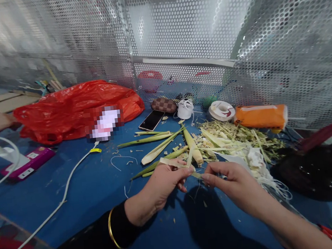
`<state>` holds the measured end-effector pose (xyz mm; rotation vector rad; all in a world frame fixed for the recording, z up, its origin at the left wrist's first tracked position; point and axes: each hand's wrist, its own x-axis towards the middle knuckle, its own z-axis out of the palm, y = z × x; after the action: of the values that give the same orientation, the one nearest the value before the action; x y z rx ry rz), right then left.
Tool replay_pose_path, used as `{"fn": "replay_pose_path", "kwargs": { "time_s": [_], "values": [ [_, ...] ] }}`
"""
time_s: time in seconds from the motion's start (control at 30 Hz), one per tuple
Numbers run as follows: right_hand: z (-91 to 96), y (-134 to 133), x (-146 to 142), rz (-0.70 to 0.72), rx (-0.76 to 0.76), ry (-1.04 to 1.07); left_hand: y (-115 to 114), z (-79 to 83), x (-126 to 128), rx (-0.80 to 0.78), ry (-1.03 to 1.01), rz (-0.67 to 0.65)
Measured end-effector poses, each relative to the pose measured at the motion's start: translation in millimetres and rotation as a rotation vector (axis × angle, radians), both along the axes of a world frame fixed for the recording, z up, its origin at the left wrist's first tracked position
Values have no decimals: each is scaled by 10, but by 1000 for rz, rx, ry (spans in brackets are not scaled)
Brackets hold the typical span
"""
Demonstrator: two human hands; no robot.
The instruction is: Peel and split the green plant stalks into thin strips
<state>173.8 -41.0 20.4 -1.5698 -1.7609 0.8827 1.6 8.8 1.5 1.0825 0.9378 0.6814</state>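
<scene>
Between thumb and fingers my left hand (pixel 166 180) pinches pale strips of leaf (pixel 170 162), which look like husk. My right hand (pixel 232 179) closes its thumb and forefinger on the other end of a strip, just right of the left hand. Behind the hands lie a peeled pale shoot or husk piece (pixel 192 145) and several green, pointed leaves (pixel 159 149). To their right spreads a heap of shredded plant scraps (pixel 233 133). A crumpled white tissue (pixel 255 156) and loose white string (pixel 276 184) lie by my right wrist.
A red plastic bag (pixel 82 106), a dark phone (pixel 152 120), a patterned case (pixel 164 105), a white spool (pixel 222 110) and an orange packet (pixel 261 117) line the back. A cable (pixel 67 183) and purple power strip (pixel 28 164) lie left. Another person's hand (pixel 6 120) touches the bag.
</scene>
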Motion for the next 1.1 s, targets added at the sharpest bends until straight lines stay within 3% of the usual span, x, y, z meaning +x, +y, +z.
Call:
{"fn": "replay_pose_path", "kwargs": {
  "time_s": [0.1, 0.27, 0.4, 0.53, 0.67, 0.8, 0.87, 1.1],
  "values": [
    [-10, 6, 2, 3, 9, 4, 8, -2, -8, -32, -26, 3],
    [-19, 30, 41, -19, 2, -82, 28, 32, -55, -216, -81, -56],
    [-27, 46, 70, -45, 16, -120, 33, 50, -77, -183, -57, -116],
    [-34, 66, 72, -70, 34, -166, 26, 57, -59, -225, -34, -77],
    [-58, 87, 18, -73, 39, 21, -4, 50, -33, -273, -17, -75],
    [-117, 69, -82, -125, -117, 376, -43, 1, -14, -275, -9, -140],
    [-156, 55, -115, -171, -132, 456, -53, -23, -8, -261, -21, -173],
    [-296, 20, -137, -264, 16, 321, -69, -8, 1, -276, 27, -212]
  ]
}}
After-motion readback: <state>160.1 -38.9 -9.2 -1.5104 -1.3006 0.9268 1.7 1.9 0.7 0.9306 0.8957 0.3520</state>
